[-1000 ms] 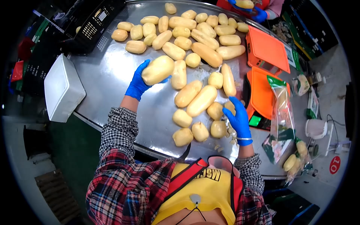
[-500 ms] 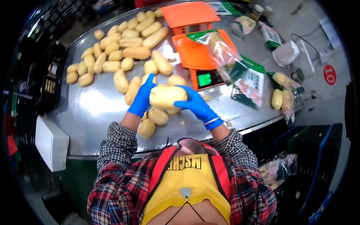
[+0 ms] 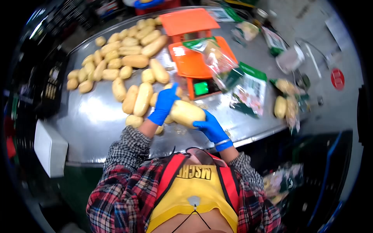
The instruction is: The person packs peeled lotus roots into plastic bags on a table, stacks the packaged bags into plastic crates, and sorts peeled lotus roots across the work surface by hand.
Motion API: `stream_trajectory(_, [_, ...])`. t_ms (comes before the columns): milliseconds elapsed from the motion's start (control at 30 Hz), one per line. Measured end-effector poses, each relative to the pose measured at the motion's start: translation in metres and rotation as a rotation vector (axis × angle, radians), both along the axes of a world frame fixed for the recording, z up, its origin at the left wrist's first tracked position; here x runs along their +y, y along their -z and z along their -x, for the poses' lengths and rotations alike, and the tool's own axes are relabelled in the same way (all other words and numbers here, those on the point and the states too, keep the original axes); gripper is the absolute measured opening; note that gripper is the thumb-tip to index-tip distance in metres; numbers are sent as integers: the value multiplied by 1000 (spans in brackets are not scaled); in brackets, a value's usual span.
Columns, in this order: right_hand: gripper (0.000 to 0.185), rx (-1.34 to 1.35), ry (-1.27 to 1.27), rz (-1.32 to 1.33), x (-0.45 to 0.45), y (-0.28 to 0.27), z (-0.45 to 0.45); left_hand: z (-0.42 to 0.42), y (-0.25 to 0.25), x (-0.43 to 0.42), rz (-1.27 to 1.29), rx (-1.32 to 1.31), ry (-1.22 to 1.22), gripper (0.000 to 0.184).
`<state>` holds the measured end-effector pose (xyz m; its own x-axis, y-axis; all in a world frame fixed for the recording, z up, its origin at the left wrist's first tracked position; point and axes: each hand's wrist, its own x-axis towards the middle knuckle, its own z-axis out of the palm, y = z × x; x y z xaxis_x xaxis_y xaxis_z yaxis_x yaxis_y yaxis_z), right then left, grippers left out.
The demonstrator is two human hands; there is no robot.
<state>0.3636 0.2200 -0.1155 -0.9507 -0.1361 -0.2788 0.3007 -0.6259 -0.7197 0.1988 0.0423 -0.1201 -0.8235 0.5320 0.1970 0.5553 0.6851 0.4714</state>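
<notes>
Between my two gloved hands is a thick, pale yellow lotus root piece (image 3: 187, 114), tilted down to the right above the steel table's front part. My left hand (image 3: 166, 104), in a blue glove, closes on its left end with the thumb pointing up. Around the right end wrap the blue-gloved fingers of my right hand (image 3: 211, 127). More lotus root pieces (image 3: 143, 99) lie just left of and partly beneath my left hand. Behind my hands stands an orange scale (image 3: 188, 64) with a lit green display, a clear and green plastic bag (image 3: 217, 64) lying on its pan.
A large group of lotus root pieces (image 3: 130, 50) covers the table's back left. Printed green bags (image 3: 250, 89) lie right of the scale, with filled bags (image 3: 291, 101) at the right edge. A white box (image 3: 50, 149) stands at the left, near a dark keypad device (image 3: 50, 89).
Both hands have moved toward the lower right with the lotus root piece, which has gone from level to slanting. The view has shifted slightly.
</notes>
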Motion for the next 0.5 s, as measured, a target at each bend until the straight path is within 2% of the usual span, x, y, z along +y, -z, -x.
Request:
stream_trajectory(33, [67, 11, -19, 31, -6, -1, 4, -2, 2, -4, 10, 153, 8, 48])
stream_trajectory(67, [67, 9, -22, 39, -11, 0, 6, 0, 2, -11, 82, 136, 28, 47])
stream_trajectory(100, [64, -3, -11, 56, -16, -1, 6, -1, 6, -16, 40, 239, 45, 49])
stream_trajectory(167, [61, -55, -31, 107, -43, -19, 13, 5, -3, -44, 40, 157, 48, 50])
stream_trajectory(267, [58, -129, -77, 179, -40, -7, 11, 4, -18, -46, -257, -234, -159, 27])
stream_trajectory(333, [57, -134, -99, 115, -35, -8, 8, 11, -38, -51, -449, -449, -341, 24])
stream_trajectory(367, [57, -177, -93, 60, -86, -46, 25, 44, -68, -111, -471, -361, -375, 31])
stream_trajectory(433, [56, -227, -109, -27, -84, -53, 35, 78, -64, -141, -238, -27, -450, 22])
stream_trajectory(500, [56, -245, -109, -104, -91, -54, 46, 109, -57, -175, -308, -5, -495, 16])
